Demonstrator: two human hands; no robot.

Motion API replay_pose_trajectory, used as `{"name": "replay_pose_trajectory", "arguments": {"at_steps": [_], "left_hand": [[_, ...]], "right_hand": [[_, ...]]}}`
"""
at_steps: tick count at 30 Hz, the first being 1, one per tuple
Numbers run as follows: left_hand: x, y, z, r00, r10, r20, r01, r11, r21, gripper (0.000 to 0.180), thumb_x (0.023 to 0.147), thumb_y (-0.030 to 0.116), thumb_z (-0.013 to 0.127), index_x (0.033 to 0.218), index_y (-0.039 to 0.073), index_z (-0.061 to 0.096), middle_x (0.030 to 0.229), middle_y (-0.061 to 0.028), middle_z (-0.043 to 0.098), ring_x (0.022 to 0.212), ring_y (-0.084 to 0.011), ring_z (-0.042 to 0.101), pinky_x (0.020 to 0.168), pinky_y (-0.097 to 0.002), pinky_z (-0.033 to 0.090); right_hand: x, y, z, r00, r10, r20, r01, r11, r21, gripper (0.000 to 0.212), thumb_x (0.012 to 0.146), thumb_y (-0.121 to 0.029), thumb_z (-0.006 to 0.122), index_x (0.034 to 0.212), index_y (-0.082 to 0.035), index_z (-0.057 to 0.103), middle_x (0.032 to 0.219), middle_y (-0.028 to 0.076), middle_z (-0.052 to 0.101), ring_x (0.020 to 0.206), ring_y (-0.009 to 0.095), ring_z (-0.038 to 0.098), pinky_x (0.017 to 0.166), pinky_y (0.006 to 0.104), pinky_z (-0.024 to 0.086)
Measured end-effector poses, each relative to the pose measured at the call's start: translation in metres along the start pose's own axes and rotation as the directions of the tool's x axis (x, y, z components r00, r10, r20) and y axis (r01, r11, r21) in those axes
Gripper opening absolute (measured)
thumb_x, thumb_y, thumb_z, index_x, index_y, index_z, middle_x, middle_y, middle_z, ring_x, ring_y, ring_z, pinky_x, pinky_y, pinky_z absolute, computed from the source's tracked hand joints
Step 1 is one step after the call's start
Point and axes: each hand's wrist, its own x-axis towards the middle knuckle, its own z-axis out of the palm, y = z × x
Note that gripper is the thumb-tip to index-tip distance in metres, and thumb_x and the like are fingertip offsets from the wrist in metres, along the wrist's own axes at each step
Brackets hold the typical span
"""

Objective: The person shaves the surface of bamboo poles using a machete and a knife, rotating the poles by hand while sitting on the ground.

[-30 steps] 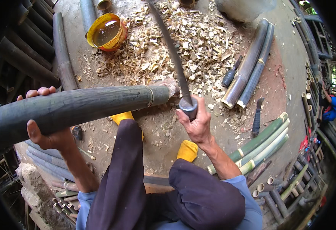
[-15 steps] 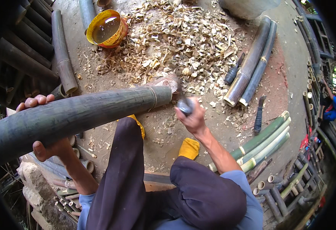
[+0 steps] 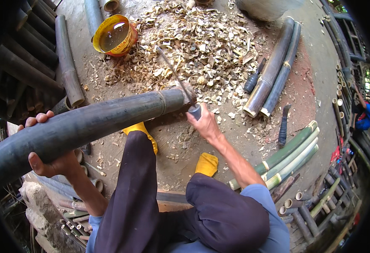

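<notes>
A thick dark green bamboo tube (image 3: 81, 126) slants from the left edge toward the middle, its right end raised. My left hand (image 3: 56, 162) is wrapped around it from below, fingertips over the top and thumb on the near side. In my right hand (image 3: 206, 124) is the grey handle of a long, narrow-bladed knife (image 3: 172, 69). The blade points up and to the left, crossing just beyond the tube's right end. A worn wooden block (image 3: 188, 93) shows partly behind that end; whether the tube rests on it I cannot tell.
Pale chips (image 3: 193, 46) are heaped beyond the tube. A yellow-and-red bowl (image 3: 130, 40) holds dark liquid. Dark bamboo tubes (image 3: 273, 67) and a dark-handled tool (image 3: 283, 126) lie at right, near green bamboo lengths (image 3: 282, 158). More tubes (image 3: 29, 69) are stacked at left.
The knife has swung from a blurred position by the tube's end to a blade pointing up-left. My right hand has shifted slightly left, and the tube's right end sits a little further left.
</notes>
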Motion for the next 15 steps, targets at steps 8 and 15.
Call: {"name": "replay_pose_trajectory", "arguments": {"at_steps": [8,15], "left_hand": [[0.002,0.022,-0.023,0.995,-0.005,0.101,-0.002,0.997,0.073,0.074,0.059,0.041,0.063,0.118,0.003,0.04,0.105,-0.0129,0.044,0.101,-0.0281,0.046,0.102,-0.0451,0.031],[0.005,0.019,-0.025,0.984,-0.008,0.179,-0.004,0.998,0.069,0.079,0.056,0.042,0.067,0.119,0.002,0.04,0.105,-0.0126,0.043,0.099,-0.0282,0.045,0.101,-0.045,0.029]], "right_hand": [[-0.03,-0.063,-0.015,0.83,-0.449,-0.332,0.513,0.848,0.136,0.032,0.082,-0.027,0.068,0.092,-0.003,0.048,0.068,0.007,0.061,0.058,0.016,0.062,0.05,0.0298,0.05],[-0.014,-0.023,-0.009,0.988,-0.15,0.038,0.151,0.988,-0.021,0.032,0.083,-0.029,0.066,0.096,-0.003,0.052,0.068,0.011,0.062,0.06,0.016,0.063,0.053,0.03,0.049]]}}
